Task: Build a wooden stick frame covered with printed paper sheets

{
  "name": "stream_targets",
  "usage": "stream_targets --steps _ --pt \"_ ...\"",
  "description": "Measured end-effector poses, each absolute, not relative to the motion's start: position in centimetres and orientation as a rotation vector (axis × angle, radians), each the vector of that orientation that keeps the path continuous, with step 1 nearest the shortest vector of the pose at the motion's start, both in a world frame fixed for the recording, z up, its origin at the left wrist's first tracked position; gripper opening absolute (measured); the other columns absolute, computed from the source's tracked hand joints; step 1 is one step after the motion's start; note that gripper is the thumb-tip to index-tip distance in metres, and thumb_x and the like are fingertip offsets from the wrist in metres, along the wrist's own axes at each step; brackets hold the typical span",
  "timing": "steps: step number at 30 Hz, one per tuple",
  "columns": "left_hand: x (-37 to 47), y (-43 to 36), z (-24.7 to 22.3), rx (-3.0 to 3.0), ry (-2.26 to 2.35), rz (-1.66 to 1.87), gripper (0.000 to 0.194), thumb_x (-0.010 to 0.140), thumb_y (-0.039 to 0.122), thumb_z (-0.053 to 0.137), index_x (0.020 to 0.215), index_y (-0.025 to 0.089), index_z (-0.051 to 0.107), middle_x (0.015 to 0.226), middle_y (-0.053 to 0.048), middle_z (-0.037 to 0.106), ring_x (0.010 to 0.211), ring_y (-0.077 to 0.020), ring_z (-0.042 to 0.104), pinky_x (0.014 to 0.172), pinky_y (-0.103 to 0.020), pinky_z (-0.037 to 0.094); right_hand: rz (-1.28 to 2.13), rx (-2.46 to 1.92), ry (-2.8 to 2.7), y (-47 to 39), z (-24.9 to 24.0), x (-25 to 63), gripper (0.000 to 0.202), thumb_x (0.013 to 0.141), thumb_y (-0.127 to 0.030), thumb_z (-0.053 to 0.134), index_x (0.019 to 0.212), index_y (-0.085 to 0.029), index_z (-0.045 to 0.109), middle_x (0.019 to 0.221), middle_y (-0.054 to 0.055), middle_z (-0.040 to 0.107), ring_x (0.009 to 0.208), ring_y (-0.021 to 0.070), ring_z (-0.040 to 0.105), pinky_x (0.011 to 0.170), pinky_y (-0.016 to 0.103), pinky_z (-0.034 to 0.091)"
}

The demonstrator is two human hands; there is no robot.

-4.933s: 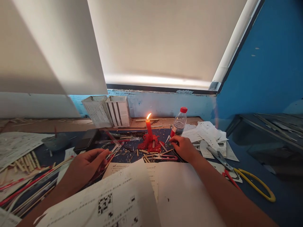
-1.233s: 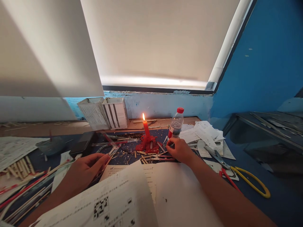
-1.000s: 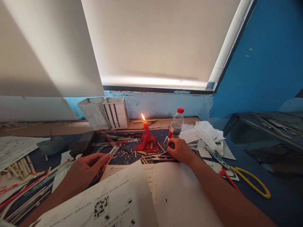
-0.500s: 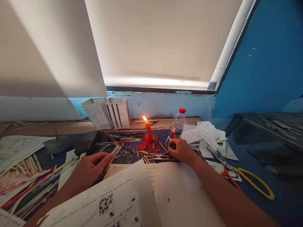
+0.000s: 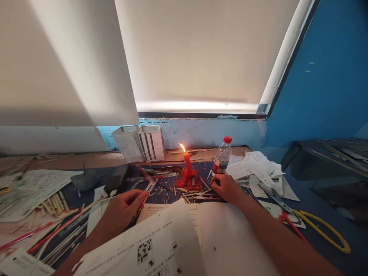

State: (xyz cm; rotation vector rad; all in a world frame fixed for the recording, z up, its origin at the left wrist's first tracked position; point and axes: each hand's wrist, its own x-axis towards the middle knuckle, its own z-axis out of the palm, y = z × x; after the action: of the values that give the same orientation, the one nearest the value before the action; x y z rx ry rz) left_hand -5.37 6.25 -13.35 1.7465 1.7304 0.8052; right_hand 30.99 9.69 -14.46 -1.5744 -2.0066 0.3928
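Observation:
A lit red candle [image 5: 188,163] stands upright in a mound of melted red wax [image 5: 188,181] on the dark blue desk. Left of it, my left hand [image 5: 126,209] is closed in a pinch, thumb against fingers; whatever it holds is too small to make out. My right hand [image 5: 228,188] is curled shut to the right of the wax, in front of a clear bottle [image 5: 222,157] with a red cap. Its fingertips are partly hidden, and what they hold is unclear. Below both hands lies an open book [image 5: 172,237] with printed puzzle pages.
Scissors [image 5: 287,209] with yellow and red handles lie at right beside loose papers [image 5: 258,168]. Cut sticks [image 5: 54,203], red rods [image 5: 43,243] and a small bowl [image 5: 84,180] are at left. A black box [image 5: 117,179] and two paper holders [image 5: 151,143] stand behind.
The whole view has shifted, so everything sits slightly farther right and lower. The candle flame leans and looks longer. Both hands keep nearly the same pose.

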Motion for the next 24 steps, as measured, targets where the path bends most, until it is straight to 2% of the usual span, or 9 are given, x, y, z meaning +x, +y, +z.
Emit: stream_targets --steps 4,9,14,18,24 --pt "-5.2 6.3 -12.9 1.717 1.727 0.803 0.047 0.083 0.061 0.053 0.083 0.018 0.072 0.06 -0.001 0.064 0.049 -0.0156 0.047 0.048 -0.026 0.033 0.392 -1.521 -2.002 9.4 -14.2 30.8 0.01 0.081 -0.02 0.059 0.077 -0.019 0.068 0.068 -0.001 0.068 0.056 0.0127 0.052 0.057 0.025 0.034" --pt "-5.4 6.6 -12.8 1.684 1.723 0.828 0.048 0.081 0.063 0.054 0.077 0.019 0.07 0.057 -0.001 0.062 0.05 -0.016 0.05 0.048 -0.025 0.035 0.406 -1.483 -1.972 9.5 -14.2 31.0 0.014 0.083 -0.032 0.067 0.079 -0.019 0.069 0.069 -0.001 0.069 0.057 0.0139 0.053 0.057 0.026 0.035" --pt "-5.7 6.7 -13.1 1.655 1.756 0.818 0.05 0.078 0.067 0.055 0.08 0.019 0.071 0.055 0.0 0.062 0.044 -0.015 0.047 0.044 -0.025 0.032 0.465 -1.42 -1.968 9.7 -14.2 31.4 0.016 0.086 -0.033 0.066 0.079 -0.021 0.072 0.075 0.001 0.072 0.065 0.0163 0.058 0.064 0.028 0.037" --pt "-5.8 6.9 -13.5 1.645 1.757 0.818 0.052 0.077 0.07 0.054 0.077 0.02 0.069 0.056 0.0 0.062 0.046 -0.0155 0.05 0.044 -0.025 0.034 0.499 -1.389 -1.926 9.6 -14.2 31.1 0.018 0.089 -0.032 0.061 0.082 -0.02 0.073 0.075 0.002 0.071 0.068 0.0174 0.058 0.066 0.03 0.037" --pt "-6.3 7.0 -13.7 1.677 1.774 0.833 0.05 0.08 0.069 0.054 0.075 0.021 0.068 0.047 0.002 0.057 0.042 -0.0151 0.047 0.044 -0.025 0.035 0.709 -1.354 -1.787 9.7 -14.3 30.4 0.027 0.089 -0.041 0.06 0.083 -0.016 0.069 0.066 0.002 0.064 0.058 0.0146 0.054 0.054 0.026 0.039"
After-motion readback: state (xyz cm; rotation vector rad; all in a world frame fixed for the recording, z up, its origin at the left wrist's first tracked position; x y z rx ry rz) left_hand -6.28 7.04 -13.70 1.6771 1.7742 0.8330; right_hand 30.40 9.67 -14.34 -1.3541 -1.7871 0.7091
